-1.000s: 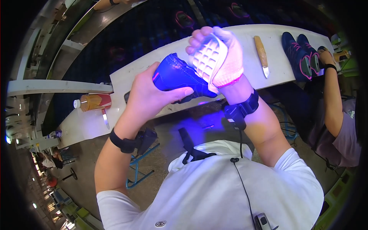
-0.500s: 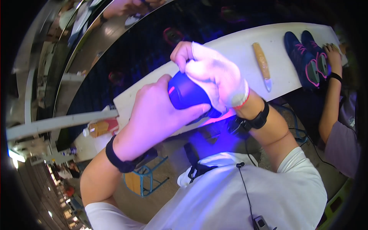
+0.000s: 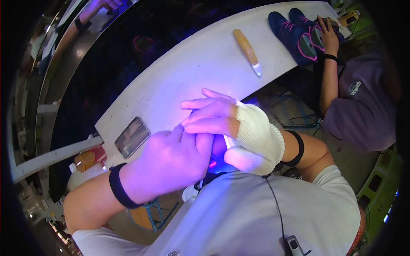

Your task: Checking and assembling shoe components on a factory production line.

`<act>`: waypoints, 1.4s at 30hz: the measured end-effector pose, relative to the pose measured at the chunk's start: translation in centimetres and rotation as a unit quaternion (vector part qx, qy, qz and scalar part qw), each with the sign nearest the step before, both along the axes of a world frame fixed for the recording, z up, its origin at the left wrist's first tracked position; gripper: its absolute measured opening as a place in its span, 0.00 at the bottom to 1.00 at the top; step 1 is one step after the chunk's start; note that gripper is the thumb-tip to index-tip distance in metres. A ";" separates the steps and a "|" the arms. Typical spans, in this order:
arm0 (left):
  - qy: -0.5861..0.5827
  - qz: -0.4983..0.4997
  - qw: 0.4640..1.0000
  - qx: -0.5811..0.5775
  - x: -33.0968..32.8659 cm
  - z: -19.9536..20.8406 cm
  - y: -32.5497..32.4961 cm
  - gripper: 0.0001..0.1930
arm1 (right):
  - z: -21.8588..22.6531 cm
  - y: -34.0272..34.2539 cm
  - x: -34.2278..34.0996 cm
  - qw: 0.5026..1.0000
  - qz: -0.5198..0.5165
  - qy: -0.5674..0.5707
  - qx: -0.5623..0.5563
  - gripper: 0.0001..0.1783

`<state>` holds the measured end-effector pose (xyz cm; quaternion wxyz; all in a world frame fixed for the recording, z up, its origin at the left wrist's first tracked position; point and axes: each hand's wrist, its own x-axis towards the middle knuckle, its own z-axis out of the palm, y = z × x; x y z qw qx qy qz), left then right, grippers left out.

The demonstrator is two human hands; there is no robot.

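Note:
Under violet light, a dark blue shoe [image 3: 218, 147] with a pink detail sits close against my body, largely covered by both hands. My left hand [image 3: 173, 158] is closed around its left side, the fingers curled in. Over its top reaches my right hand [image 3: 215, 113], wearing a white knit glove [image 3: 258, 138] that leaves the fingers bare. Those fingers are stretched and apart, pointing left, and the lower ones touch my left fingers. The right thumb is hidden.
On the white table [image 3: 183, 64] lie a wooden-handled knife [image 3: 247, 49] and a phone [image 3: 132, 137]. A pair of dark blue shoes with pink laces [image 3: 294, 36] stands farther right, beside a co-worker's hand [image 3: 328, 38]. An amber bottle [image 3: 87, 160] is at left.
Both hands have come down nearer my body with the shoe. My right fingers, curled at the shoe's top before, are now stretched over it. The phone has come into sight.

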<state>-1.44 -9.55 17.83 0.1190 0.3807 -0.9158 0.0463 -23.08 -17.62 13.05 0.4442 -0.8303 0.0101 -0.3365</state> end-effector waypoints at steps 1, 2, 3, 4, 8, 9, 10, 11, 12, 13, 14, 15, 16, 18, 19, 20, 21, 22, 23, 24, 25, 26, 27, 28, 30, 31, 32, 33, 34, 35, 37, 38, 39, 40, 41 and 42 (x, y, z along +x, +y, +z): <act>-0.026 -0.006 0.996 0.083 1.1 1.1 0.8 0.15 | -0.3 2.0 0.3 0.999 -0.034 0.012 -0.029 0.38; -0.033 0.001 0.996 0.082 2.4 0.9 0.9 0.15 | -1.0 3.0 0.6 0.995 -0.067 0.024 -0.062 0.42; -0.024 0.000 0.999 0.042 3.7 0.6 1.0 0.22 | -1.9 3.8 0.7 0.999 -0.030 0.005 -0.027 0.53; -0.014 -0.001 1.000 0.006 4.7 0.8 1.9 0.28 | -2.5 4.2 0.5 0.999 -0.022 -0.001 -0.023 0.53; 0.468 0.209 0.792 0.333 4.0 -3.3 10.2 0.63 | -5.1 3.5 2.7 0.976 -0.143 0.157 -0.054 0.71; 0.463 0.244 0.805 0.280 3.2 -4.4 11.3 0.56 | -5.6 3.9 3.5 0.980 -0.135 0.123 -0.084 0.65; 0.461 0.258 0.802 0.279 2.9 -5.5 12.3 0.56 | -5.7 4.4 3.9 0.982 -0.122 0.119 -0.078 0.65; 0.513 0.288 0.760 0.278 2.9 -6.6 13.0 0.50 | -5.5 4.6 4.5 0.976 -0.131 0.140 -0.099 0.64; 0.563 0.315 0.713 0.274 2.7 -7.3 13.4 0.45 | -5.3 4.9 5.0 0.969 -0.140 0.161 -0.122 0.62; 0.638 0.325 0.653 0.247 1.4 -7.0 13.2 0.34 | -5.0 5.5 5.7 0.963 -0.163 0.163 -0.138 0.58; 0.641 0.327 0.653 0.236 1.3 -7.3 13.2 0.34 | -4.8 5.6 6.1 0.964 -0.156 0.159 -0.145 0.58; 0.635 0.349 0.656 0.213 1.4 -7.9 13.5 0.32 | -4.7 5.8 6.5 0.962 -0.157 0.172 -0.146 0.57; 0.629 0.373 0.657 0.182 1.5 -8.5 13.8 0.29 | -4.4 6.0 7.0 0.960 -0.153 0.181 -0.151 0.56; 0.633 0.376 0.660 0.147 2.1 -9.0 13.7 0.27 | -4.7 5.5 7.2 0.966 -0.139 0.164 -0.142 0.53; 0.622 0.373 0.667 0.169 2.5 -9.0 13.7 0.26 | -5.4 4.6 6.7 0.969 -0.116 0.157 -0.152 0.51; 0.611 0.366 0.675 0.191 2.8 -9.1 13.5 0.25 | -5.9 3.3 6.2 0.970 -0.095 0.152 -0.165 0.49; 0.578 0.357 0.716 0.163 2.9 -9.3 13.6 0.24 | -6.3 2.0 5.8 0.957 -0.092 0.188 -0.203 0.46; 0.573 0.349 0.725 0.158 2.6 -9.8 13.8 0.25 | -7.1 1.1 5.2 0.952 -0.084 0.201 -0.216 0.42; 0.556 0.321 0.751 0.153 2.3 -9.1 14.0 0.28 | -6.5 0.7 4.5 0.947 -0.066 0.185 -0.253 0.39; 0.537 0.292 0.778 0.147 1.8 -7.8 14.1 0.30 | -5.8 0.0 4.0 0.941 -0.049 0.169 -0.290 0.36; 0.579 0.251 0.764 0.131 1.3 -6.4 14.2 0.37 | -3.8 -1.3 3.5 0.929 -0.069 0.072 -0.356 0.34; 0.638 0.201 0.735 0.108 0.7 -6.3 14.7 0.44 | -0.7 -2.4 3.1 0.905 -0.086 -0.029 -0.415 0.32; 0.673 0.168 0.715 0.087 0.4 -6.4 15.2 0.48 | 4.0 -3.5 2.6 0.893 -0.123 -0.001 -0.432 0.31; 0.701 0.133 0.698 0.068 0.6 -6.5 15.3 0.53 | 7.3 -4.9 2.6 0.879 -0.165 0.022 -0.447 0.31; 0.669 0.194 0.714 0.075 1.4 -6.9 15.0 0.51 | 13.2 -10.4 3.5 0.792 -0.326 -0.106 -0.504 0.34; 0.676 0.214 0.700 0.087 1.3 -7.3 14.9 0.48 | 17.5 -13.1 4.9 0.763 -0.399 -0.138 -0.489 0.35; 0.682 0.235 0.685 0.100 1.4 -7.6 14.8 0.46 | 22.4 -14.9 6.8 0.658 -0.463 -0.179 -0.566 0.28; 0.678 0.221 0.695 0.094 1.5 -7.5 14.4 0.46 | 27.3 -19.8 6.1 0.535 -0.544 -0.110 -0.637 0.22; 0.686 0.257 0.670 0.122 1.9 -7.4 14.5 0.44 | 31.7 -16.5 10.7 0.577 -0.616 0.025 -0.536 0.24; 0.692 0.293 0.642 0.149 2.3 -7.3 14.6 0.41 | 32.8 -17.3 12.5 0.579 -0.618 0.014 -0.532 0.24; 0.702 0.296 0.632 0.145 3.3 -7.2 14.2 0.40 | 36.7 -20.1 14.1 0.604 -0.579 0.063 -0.544 0.22; 0.712 0.316 0.611 0.143 3.9 -7.1 13.9 0.40 | 37.2 -24.9 15.1 0.626 -0.537 0.026 -0.564 0.22; 0.726 0.311 0.597 0.139 4.5 -7.1 13.5 0.38 | 36.7 -29.0 15.1 0.639 -0.494 0.001 -0.589 0.21; 0.723 0.330 0.594 0.126 5.5 -7.2 14.1 0.38 | 34.4 -28.5 18.6 0.693 -0.468 0.010 -0.548 0.21; 0.719 0.359 0.587 0.101 6.6 -7.5 14.3 0.38 | 32.4 -26.5 21.5 0.737 -0.445 0.024 -0.509 0.20; 0.714 0.389 0.577 0.075 7.8 -8.1 14.6 0.37 | 29.6 -22.3 24.4 0.720 -0.415 -0.054 -0.554 0.18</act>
